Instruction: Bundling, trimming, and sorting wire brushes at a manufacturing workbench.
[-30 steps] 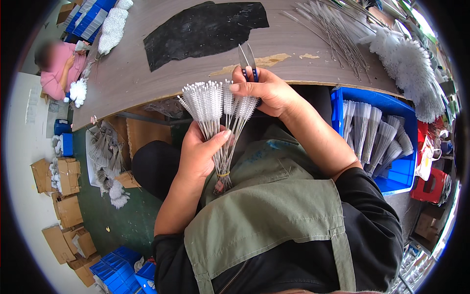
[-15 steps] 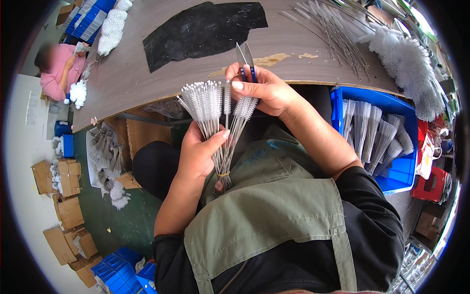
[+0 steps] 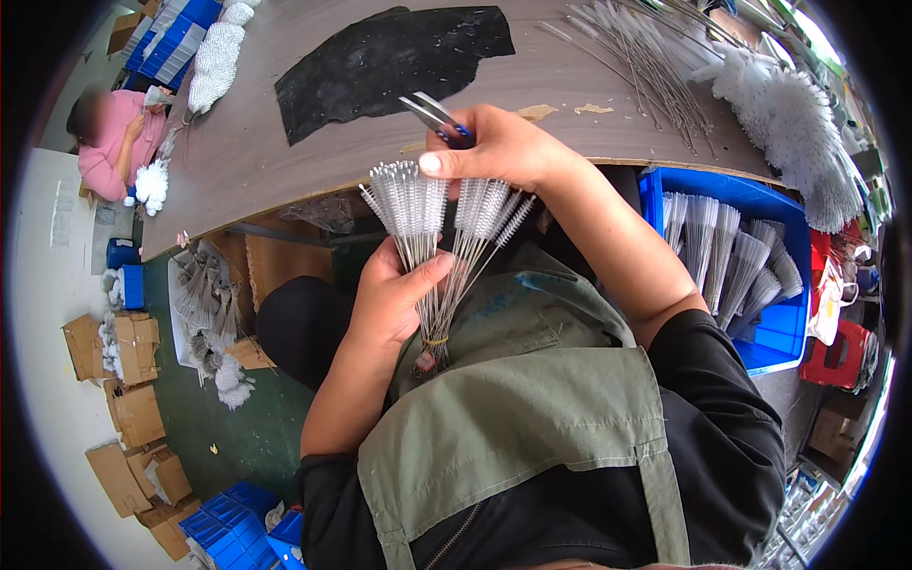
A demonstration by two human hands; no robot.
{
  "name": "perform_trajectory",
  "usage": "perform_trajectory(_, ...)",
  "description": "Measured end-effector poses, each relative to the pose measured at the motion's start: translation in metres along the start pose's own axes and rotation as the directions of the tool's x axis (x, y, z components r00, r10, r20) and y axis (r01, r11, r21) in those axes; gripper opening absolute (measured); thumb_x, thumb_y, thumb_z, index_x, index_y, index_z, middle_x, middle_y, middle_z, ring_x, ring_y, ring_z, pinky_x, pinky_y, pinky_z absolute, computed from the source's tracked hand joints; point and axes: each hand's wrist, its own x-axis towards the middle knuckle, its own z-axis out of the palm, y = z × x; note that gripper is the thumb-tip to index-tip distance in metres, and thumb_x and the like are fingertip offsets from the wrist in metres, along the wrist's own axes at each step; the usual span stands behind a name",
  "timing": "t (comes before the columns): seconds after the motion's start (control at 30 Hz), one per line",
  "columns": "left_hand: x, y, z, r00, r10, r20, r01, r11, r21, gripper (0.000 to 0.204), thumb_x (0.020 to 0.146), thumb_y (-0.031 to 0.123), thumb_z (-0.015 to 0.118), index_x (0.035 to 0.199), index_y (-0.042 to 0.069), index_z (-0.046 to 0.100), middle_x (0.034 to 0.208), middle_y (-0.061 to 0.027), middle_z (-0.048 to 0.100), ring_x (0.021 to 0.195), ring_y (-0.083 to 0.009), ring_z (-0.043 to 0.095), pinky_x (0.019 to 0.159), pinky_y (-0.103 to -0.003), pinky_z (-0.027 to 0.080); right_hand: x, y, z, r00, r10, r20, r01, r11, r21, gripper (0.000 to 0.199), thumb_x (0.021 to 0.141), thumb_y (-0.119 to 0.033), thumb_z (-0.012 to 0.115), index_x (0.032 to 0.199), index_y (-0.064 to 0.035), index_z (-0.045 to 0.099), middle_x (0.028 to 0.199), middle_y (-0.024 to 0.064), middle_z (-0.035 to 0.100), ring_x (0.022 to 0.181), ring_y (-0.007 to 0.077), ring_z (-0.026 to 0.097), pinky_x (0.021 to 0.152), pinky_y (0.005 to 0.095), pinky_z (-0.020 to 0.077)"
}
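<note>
My left hand [image 3: 394, 294] is closed round the wire stems of a bundle of small white-bristled tube brushes [image 3: 408, 199], tied near its lower end with a yellow band [image 3: 433, 341]. The bundle stands upright over my lap, its bristle heads fanned into two groups with a gap between them. Above the heads, my right hand [image 3: 503, 147] is closed on small blue-handled scissors [image 3: 439, 119], blades pointing up and left over the table. Its thumb lies close to the brush tips; whether it pinches a brush is hidden.
A black sheet [image 3: 389, 62] lies on the table [image 3: 228, 171]. Loose brushes [image 3: 646, 76] and a white bristle pile [image 3: 788, 123] lie at far right. A blue bin [image 3: 774, 347] of brush bundles stands to my right. A person in pink [image 3: 109, 161] sits at far left.
My right hand has turned and shifted slightly left, tipping the scissors from upright to leftward. The single brush that stood in the gap no longer shows there; the right group has spread outward.
</note>
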Motion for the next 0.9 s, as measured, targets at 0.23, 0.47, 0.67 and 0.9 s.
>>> perform_trajectory(0.23, -0.003, -0.005, -0.011, 0.996, -0.013, 0.089, 0.028, 0.986, -0.164, 0.035, 0.080, 0.002, 0.068, 0.110, 0.001, 0.051, 0.096, -0.0065, 0.060, 0.085, -0.0144, 0.060, 0.076, -0.030, 0.052, -0.013, 0.029, -0.003, 0.995, -0.092, 0.042, 0.069, 0.922, 0.381, 0.025, 0.074, -0.001, 0.068, 0.097, -0.0015, 0.058, 0.086, 0.0040, 0.061, 0.084, 0.0125, 0.059, 0.077, 0.0260, 0.0467)
perform_trajectory(0.47, -0.004, -0.001, -0.003, 1.000, 0.002, -0.007, -0.003, 0.991, -0.136, 0.035, 0.079, -0.001, 0.067, 0.109, 0.000, 0.052, 0.096, -0.0071, 0.061, 0.082, -0.0145, 0.061, 0.078, -0.030, 0.053, -0.021, 0.029, -0.004, 0.989, -0.123, 0.078, 0.087, 0.930, 0.357, 0.025, 0.077, -0.007, 0.062, 0.101, -0.0015, 0.058, 0.087, 0.0021, 0.055, 0.083, 0.0117, 0.052, 0.077, 0.0243, 0.0411)
perform_trajectory(0.67, -0.008, 0.001, 0.003, 0.998, 0.043, -0.036, -0.045, 0.996, -0.071, 0.035, 0.080, -0.003, 0.064, 0.112, -0.002, 0.049, 0.097, -0.0082, 0.060, 0.082, -0.0158, 0.061, 0.074, -0.031, 0.054, -0.022, 0.034, 0.000, 0.971, -0.220, 0.097, 0.173, 0.920, 0.351, 0.031, 0.081, -0.028, 0.073, 0.076, -0.0076, 0.050, 0.071, -0.0016, 0.046, 0.070, 0.0084, 0.043, 0.063, 0.0251, 0.0343)
perform_trajectory(0.9, -0.011, 0.001, 0.004, 0.996, 0.059, -0.072, -0.065, 0.994, -0.089, 0.029, 0.082, -0.002, 0.063, 0.109, -0.001, 0.051, 0.094, -0.0070, 0.060, 0.080, -0.0152, 0.062, 0.073, -0.030, 0.054, -0.027, 0.028, 0.003, 1.000, -0.029, 0.004, 0.026, 0.951, 0.308, 0.022, 0.075, -0.003, 0.072, 0.089, -0.0057, 0.055, 0.080, -0.0011, 0.056, 0.076, 0.0069, 0.052, 0.073, 0.0204, 0.0408)
